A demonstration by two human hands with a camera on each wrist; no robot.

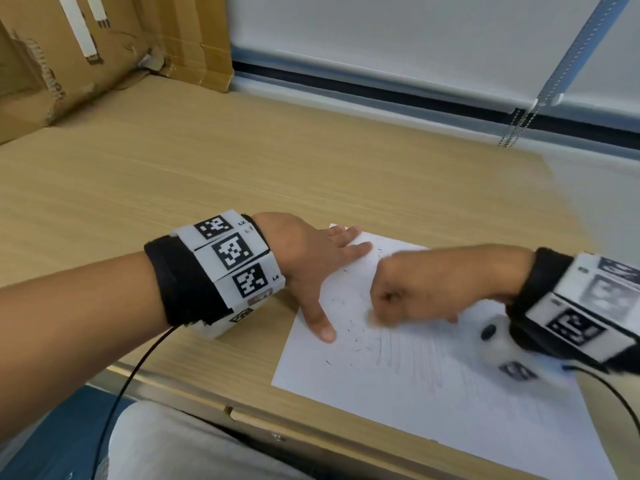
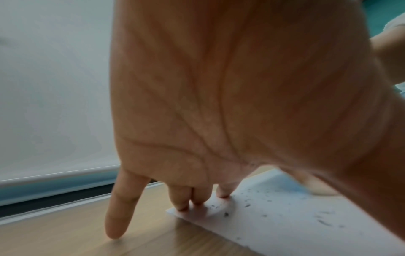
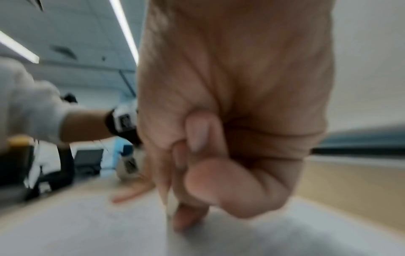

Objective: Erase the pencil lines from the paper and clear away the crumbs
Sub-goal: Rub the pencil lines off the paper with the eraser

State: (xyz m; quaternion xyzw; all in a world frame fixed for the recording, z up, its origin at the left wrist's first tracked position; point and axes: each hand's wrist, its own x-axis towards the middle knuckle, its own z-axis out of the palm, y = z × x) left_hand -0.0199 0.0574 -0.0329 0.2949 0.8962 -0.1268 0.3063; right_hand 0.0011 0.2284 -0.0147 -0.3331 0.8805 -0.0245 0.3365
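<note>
The white rectangular sheet of paper [image 1: 433,393] lay flat on the light wood-grain bench [image 1: 207,161], skewed to the near bench edge, its near-left corner close to that edge. Open bench surface stretched to the left of the sheet and behind it, up to the pale wall panel [image 1: 381,36]. 1 torn brown cardboard box [image 1: 86,46] stood at the far-left corner.

The left hand [image 1: 308,258] was spread flat, fingers [image 2: 223,190] straight and apart. 3 fingertips pressed the sheet's far-left corner, the little finger rested on bare wood beside it, and the thumb lay on the left margin.

The right hand [image 1: 433,285] was curled into a fist over the middle of the paper, its fingers [image 3: 230,181] together and folded tight, pressing downward. What they held could not be told: motion blur hid it, though a pale sliver showed at the fingertips in the right wrist view.

Faint grey pencil lines [image 1: 408,355] ran below the fist. Small dark eraser crumbs [image 1: 356,337] were scattered across the sheet's left half, too many and too small to count.

A beaded blind cord [image 1: 519,126] hung at the far right. Each wrist wore 1 black band carrying white marker tiles.
</note>
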